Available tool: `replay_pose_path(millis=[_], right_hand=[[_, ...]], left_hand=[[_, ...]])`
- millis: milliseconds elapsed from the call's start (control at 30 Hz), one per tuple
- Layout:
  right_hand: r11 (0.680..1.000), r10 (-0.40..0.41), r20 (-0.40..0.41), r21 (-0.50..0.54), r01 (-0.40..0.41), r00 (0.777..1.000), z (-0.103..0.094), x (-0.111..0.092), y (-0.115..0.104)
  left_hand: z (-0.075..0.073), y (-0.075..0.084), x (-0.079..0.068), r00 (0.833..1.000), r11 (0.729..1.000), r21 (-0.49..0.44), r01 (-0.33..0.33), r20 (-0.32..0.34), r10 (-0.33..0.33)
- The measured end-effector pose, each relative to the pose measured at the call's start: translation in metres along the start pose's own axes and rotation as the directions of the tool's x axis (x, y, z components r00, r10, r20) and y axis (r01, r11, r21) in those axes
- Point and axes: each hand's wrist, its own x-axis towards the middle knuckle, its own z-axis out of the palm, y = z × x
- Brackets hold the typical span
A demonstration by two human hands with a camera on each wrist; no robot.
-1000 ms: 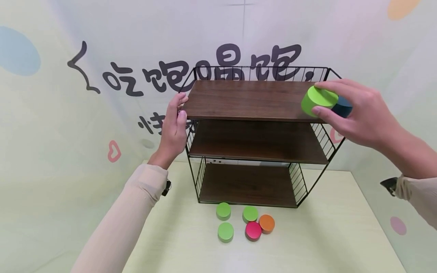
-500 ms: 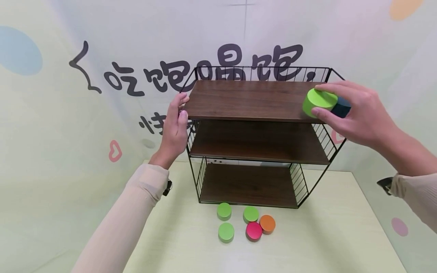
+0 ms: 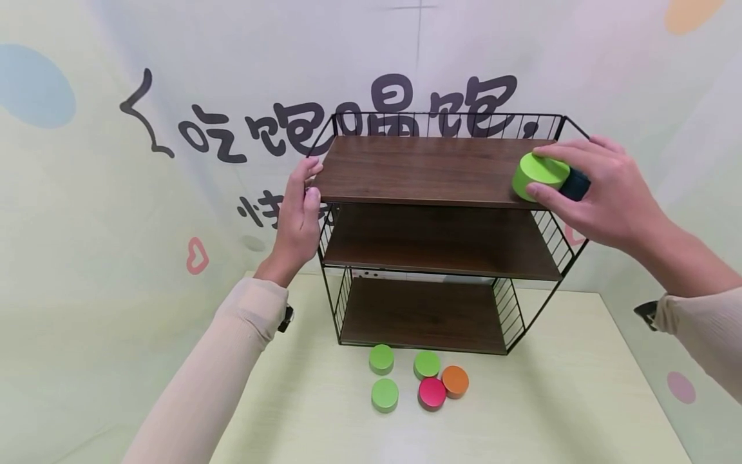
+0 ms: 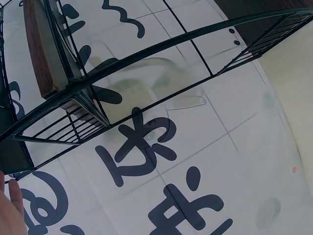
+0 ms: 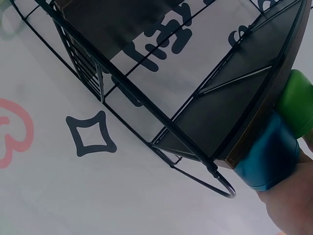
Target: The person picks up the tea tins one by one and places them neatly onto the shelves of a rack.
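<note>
Starting from the far left, the pale wall [image 3: 87, 212] carries one curly dark mark [image 3: 129, 105], and then black lettering [image 3: 211, 118] which reads 吃饱喝饱 with a comma; its middle part is seen behind the wire of the rack [image 3: 417, 171]. Below, a second line begins with 快, and the rest is hidden in the head view. The left hand [image 3: 298, 216] holds the left side of the rack at its top board, with thumb and fingers at the edge.

On the desk [image 3: 493, 428], before the rack, two green blocks [image 3: 385, 395] lie one in front of the other, slightly apart. To their right is a third green block [image 3: 426, 365], with a red block [image 3: 431, 393] and an orange block [image 3: 455, 381] close together. I see no label on them.

At the right front end of the top board is the held green block [image 3: 541, 175], pinched between thumb and fingers of the right hand [image 3: 614, 196]. A blue block [image 3: 575, 185] is behind it, under the same palm. Whether the green one rests on the board, I cannot tell.
</note>
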Motion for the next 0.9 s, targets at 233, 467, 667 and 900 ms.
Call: replay_pose_path(millis=[233,467,667,900], right_hand=[[1.0,0.016,0.006,-0.01,-0.016,1.0,0.0,-0.001,0.001],[0.999,0.041,0.039,-0.024,-0.04,0.998,0.0,0.0,0.0],[0.996,0.08,0.049,-0.041,-0.078,0.996,0.001,-0.002,0.001],[0.995,0.073,0.048,-0.075,-0.069,0.996,0.001,-0.001,0.0]], left_hand=[[-0.003,0.03,0.004,1.0,1.0,-0.009,0.005,0.012,-0.005],[-0.006,0.043,0.005,1.0,1.0,0.0,0.02,0.014,-0.02],[-0.003,0.035,0.004,1.0,1.0,-0.004,0.011,0.01,-0.011],[0.001,0.0,0.0,1.0,1.0,0.01,-0.007,0.0,0.007]])
